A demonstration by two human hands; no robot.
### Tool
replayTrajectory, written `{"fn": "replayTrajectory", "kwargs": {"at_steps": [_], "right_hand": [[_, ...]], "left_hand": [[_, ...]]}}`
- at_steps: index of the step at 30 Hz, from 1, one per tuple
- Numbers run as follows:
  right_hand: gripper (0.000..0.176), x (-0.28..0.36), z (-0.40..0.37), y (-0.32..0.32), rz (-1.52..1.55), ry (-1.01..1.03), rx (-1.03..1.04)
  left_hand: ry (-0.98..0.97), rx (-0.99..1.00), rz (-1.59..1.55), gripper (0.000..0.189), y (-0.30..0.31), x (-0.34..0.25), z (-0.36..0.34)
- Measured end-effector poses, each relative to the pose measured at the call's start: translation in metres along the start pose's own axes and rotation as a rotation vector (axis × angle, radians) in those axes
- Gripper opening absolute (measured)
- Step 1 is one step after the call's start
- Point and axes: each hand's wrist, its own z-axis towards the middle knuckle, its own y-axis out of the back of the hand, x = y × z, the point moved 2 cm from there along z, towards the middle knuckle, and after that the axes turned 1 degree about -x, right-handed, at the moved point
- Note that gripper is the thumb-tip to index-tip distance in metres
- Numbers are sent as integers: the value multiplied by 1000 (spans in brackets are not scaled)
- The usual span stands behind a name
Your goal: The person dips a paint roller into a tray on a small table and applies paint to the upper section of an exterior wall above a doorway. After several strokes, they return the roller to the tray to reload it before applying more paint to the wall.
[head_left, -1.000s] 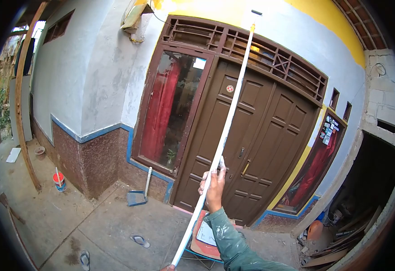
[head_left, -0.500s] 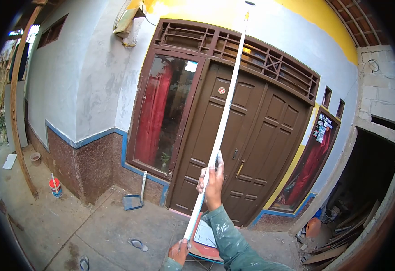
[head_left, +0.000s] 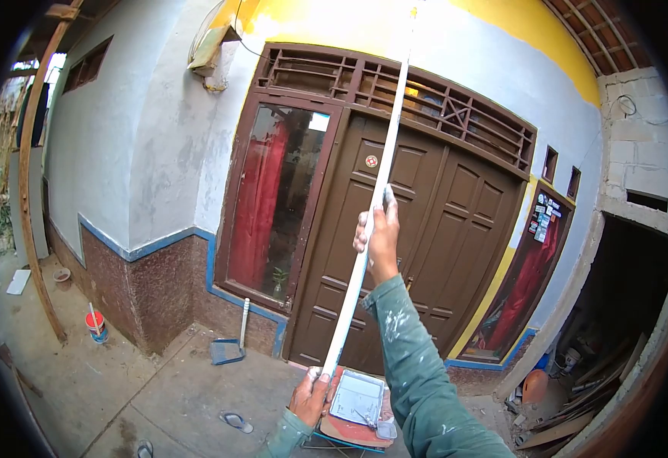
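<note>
A long white pole (head_left: 392, 137) slants up across the middle of the head view, and its top end runs past the upper edge. My right hand (head_left: 382, 238), at the end of a paint-spattered green sleeve, is wrapped round the pole in front of the brown double door (head_left: 467, 221). Lower down, my left hand (head_left: 311, 395) is closed round the pole close to its bottom end. Beside that hand, a paint tray (head_left: 358, 397) with pale paint lies on a small red-topped table (head_left: 349, 432). The pole's tip stands against the white and yellow upper wall (head_left: 471, 46).
A dustpan (head_left: 228, 351) with an upright handle stands by the wall, left of the door. Further left is a red and blue bucket (head_left: 96, 327). Sandals (head_left: 236, 422) lie on the concrete floor. Planks (head_left: 566, 427) are piled at the right, and a wooden post (head_left: 25, 175) leans at the left.
The pole has moved upward, and its dark top end has left the view. My right hand has risen with it, while my left hand has moved slightly up.
</note>
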Motion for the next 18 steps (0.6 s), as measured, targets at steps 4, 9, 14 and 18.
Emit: {"fn": "replayTrajectory", "kwargs": {"at_steps": [4, 9, 14, 18], "right_hand": [[47, 11, 36, 3, -25, 2, -7], [48, 15, 45, 5, -39, 14, 39], [51, -2, 16, 11, -25, -12, 32], [53, -29, -14, 17, -52, -50, 31]], "left_hand": [[-18, 60, -46, 33, -6, -4, -4], [0, 37, -34, 29, -10, -10, -3], [40, -72, -5, 32, -5, 18, -21], [49, -56, 95, 41, 28, 90, -34]]}}
